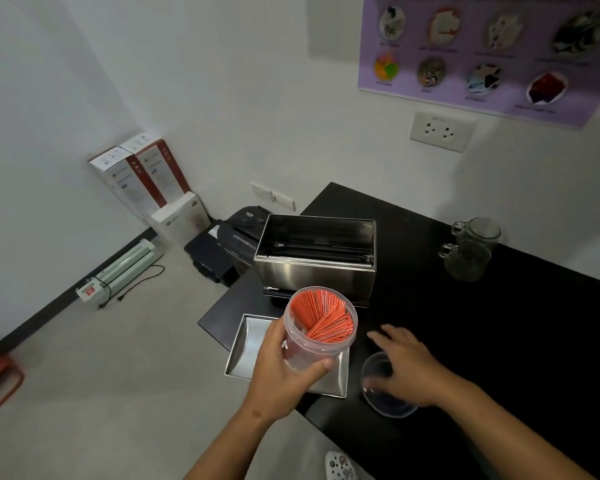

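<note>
My left hand [284, 368] grips a clear plastic jar [317, 327] packed with orange-red sticks, held tilted above a flat steel tray [243, 344]. The jar has no lid on. My right hand [402, 365] hovers over the black counter [482, 323] with fingers spread, its thumb over a clear round lid [383, 403] that lies flat. Behind the jar stands an open stainless steel box [314, 261] with dark rods inside.
Two glass mugs [468, 249] stand at the counter's far side. A black shredder [226, 247] sits on the floor left of the counter, with white boxes [146, 174] against the wall and a laminator [125, 268] along the skirting. A wall socket [440, 131] is above the counter.
</note>
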Action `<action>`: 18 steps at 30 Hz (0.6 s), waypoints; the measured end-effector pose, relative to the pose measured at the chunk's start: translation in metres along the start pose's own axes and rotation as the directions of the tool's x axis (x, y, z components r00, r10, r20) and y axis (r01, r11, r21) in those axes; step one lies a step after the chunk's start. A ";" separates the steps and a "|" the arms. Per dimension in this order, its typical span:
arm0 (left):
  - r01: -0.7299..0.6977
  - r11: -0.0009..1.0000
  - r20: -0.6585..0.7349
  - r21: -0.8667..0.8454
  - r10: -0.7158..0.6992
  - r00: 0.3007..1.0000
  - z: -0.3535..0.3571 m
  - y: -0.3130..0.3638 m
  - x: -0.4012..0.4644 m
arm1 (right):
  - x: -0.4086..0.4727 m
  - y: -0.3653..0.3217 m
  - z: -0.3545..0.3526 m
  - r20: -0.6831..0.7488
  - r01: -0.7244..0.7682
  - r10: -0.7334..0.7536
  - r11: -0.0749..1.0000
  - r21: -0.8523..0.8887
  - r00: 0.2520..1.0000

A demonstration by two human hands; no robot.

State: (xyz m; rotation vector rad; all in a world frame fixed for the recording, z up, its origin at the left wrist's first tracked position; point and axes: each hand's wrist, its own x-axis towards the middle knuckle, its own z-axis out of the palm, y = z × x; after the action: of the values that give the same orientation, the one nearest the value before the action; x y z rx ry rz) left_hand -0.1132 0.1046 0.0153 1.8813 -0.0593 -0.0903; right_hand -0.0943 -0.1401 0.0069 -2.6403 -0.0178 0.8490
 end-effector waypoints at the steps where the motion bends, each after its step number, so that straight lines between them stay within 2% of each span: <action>1: 0.008 1.000 0.001 -0.004 -0.008 1.000 -0.002 -0.001 0.000 | 0.000 0.001 0.008 0.056 -0.015 0.020 0.997 -0.079 0.998; 4: 0.008 1.000 -0.002 0.000 -0.008 1.000 -0.008 -0.005 -0.002 | 0.001 0.000 0.030 0.102 -0.035 0.052 0.986 -0.161 0.993; 9: 0.002 1.000 -0.009 -0.001 -0.002 1.000 -0.019 -0.011 -0.006 | 0.003 -0.007 0.040 0.054 -0.052 0.063 0.980 -0.195 0.997; 18: -0.025 1.000 -0.036 -0.015 0.024 0.999 -0.050 -0.013 -0.020 | -0.019 -0.049 -0.004 -0.085 0.059 -0.057 0.998 0.010 0.995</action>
State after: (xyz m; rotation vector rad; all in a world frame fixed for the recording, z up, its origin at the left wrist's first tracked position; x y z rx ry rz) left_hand -0.1283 0.1577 0.0193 1.8658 -0.0568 -0.0404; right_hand -0.1028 -0.0980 0.0379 -2.6481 -0.0667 0.7154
